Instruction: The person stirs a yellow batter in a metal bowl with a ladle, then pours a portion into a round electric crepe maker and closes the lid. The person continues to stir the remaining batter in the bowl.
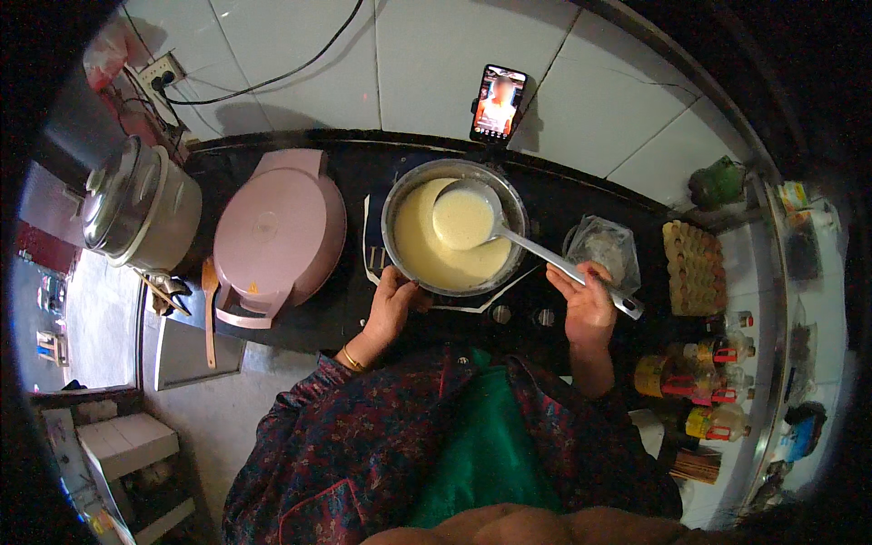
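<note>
A round metal pot (389, 235) stands on the black counter and holds a pale yellow liquid like batter (419, 245). My left hand (388, 313) grips the near-left side of the pot at its rim. In my right hand (587, 306) is the handle of a metal ladle (538, 251), held between thumb and fingers. The ladle's bowl is full of the same liquid and lies over the pot, level with or just above the surface; I cannot tell which. Part of my left fingers is hidden in shadow by the pot's side.
Left of the pot sits a closed pink electric griddle (272, 225), with a wooden spatula (210, 313) and a lidded cooker (153, 211) beyond. A lit phone (499, 102) stands behind. To the right are a plastic bag (606, 245), an egg tray (695, 269) and several oil bottles (722, 422).
</note>
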### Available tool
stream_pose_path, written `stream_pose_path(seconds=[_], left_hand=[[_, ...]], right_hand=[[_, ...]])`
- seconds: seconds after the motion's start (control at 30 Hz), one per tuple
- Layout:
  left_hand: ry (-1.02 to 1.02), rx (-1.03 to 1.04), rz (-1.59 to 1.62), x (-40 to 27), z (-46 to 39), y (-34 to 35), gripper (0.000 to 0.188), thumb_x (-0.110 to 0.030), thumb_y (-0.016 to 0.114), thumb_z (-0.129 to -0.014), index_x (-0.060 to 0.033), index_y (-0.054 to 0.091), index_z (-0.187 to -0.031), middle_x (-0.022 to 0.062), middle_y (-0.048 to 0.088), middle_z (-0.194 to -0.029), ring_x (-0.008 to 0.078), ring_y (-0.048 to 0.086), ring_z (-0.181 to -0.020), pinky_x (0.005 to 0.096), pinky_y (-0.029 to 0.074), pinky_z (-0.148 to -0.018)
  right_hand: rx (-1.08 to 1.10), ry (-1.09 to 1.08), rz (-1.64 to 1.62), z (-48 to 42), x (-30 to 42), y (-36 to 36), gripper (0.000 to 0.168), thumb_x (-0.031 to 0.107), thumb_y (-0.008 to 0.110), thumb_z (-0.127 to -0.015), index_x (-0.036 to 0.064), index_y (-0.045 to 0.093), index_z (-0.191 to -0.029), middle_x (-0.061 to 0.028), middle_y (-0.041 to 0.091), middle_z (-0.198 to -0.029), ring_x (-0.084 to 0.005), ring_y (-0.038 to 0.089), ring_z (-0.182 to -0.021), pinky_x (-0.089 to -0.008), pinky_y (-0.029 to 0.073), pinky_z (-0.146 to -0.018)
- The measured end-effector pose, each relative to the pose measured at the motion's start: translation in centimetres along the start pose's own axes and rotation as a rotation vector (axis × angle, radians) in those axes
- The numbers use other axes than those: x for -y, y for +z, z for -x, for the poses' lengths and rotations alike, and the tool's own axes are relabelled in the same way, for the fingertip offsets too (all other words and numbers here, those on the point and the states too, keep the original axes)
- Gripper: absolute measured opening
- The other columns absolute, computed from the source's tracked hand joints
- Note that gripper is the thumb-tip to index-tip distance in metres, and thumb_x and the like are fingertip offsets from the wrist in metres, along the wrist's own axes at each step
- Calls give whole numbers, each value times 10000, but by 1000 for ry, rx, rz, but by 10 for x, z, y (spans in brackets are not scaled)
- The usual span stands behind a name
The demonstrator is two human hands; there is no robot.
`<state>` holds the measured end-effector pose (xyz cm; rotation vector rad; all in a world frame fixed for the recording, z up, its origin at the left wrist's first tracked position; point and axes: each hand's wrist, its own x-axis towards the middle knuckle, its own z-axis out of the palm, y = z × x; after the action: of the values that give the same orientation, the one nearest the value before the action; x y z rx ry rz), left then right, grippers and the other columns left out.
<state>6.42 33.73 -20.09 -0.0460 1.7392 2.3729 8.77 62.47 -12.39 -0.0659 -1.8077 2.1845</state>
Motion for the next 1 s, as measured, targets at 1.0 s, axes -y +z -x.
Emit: stream_pose_path(seconds=[1.0], left_hand=[[14, 0, 0, 11, -2, -3, 197, -115, 411, -883, 22, 363, -1015, 136, 568, -747, 185, 558, -608, 282, 472, -581]], right_hand=[[540, -747, 684, -16, 11, 44, 155, -39, 540, -751, -24, 559, -904, -240, 562, -1047, -352, 563, -978, -396, 448, -837]])
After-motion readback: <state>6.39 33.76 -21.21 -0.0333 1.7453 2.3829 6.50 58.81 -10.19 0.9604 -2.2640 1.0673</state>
